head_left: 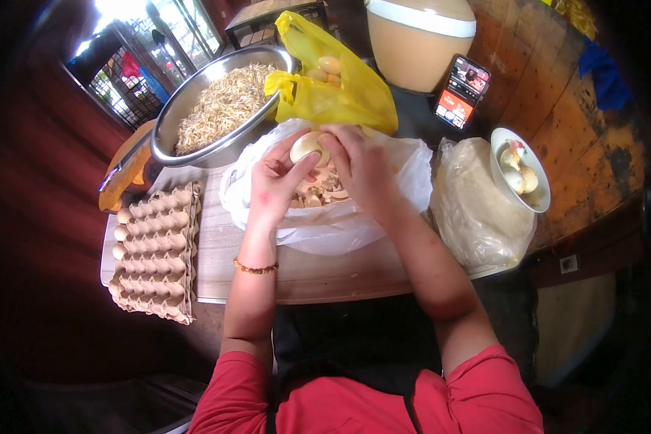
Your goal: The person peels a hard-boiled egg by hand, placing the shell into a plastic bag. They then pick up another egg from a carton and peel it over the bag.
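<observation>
An egg (307,147) is gripped between both hands above the worktop (325,271). The left hand (271,184) is closed around it from below, and the right hand (362,166) is curled over it, fingertips pressed to the shell. Directly beneath, a white bag (340,228) lies open – shell fragments (318,194) are collected inside. From the egg, a yellow bag (347,98) containing eggs is located at 12 o'clock, a metal bowl (228,148) at 10 o'clock, an egg tray (159,253) at 8 o'clock and a white bowl (545,194) at 3 o'clock.
</observation>
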Demonstrator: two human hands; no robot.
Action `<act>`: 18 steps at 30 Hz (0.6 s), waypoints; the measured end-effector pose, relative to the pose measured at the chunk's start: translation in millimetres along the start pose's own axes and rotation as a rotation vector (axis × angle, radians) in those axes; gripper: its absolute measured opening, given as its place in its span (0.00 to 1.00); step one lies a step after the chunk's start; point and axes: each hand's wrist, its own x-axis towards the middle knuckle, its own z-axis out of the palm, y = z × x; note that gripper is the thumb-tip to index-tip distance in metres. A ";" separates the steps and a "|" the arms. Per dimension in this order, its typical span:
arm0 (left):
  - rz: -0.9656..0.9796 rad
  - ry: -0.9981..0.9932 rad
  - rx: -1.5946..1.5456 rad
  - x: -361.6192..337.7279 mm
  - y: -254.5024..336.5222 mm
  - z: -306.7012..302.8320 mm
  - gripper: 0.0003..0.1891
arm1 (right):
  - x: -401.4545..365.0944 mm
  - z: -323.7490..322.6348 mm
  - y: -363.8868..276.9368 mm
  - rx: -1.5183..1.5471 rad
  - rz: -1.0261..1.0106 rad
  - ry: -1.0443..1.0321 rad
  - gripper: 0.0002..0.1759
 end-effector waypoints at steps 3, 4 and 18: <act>0.010 -0.032 0.027 0.2 0.4 -4.9 0.22 | 5.3 -7.6 1.6 0.048 -0.037 -0.055 0.14; 0.007 -0.039 0.047 -0.5 2.6 -5.1 0.22 | 6.2 -9.5 3.1 0.062 -0.090 -0.083 0.14; -0.072 -0.072 0.082 -1.9 5.7 -9.4 0.17 | -1.5 -3.0 9.0 -0.137 -0.168 -0.130 0.08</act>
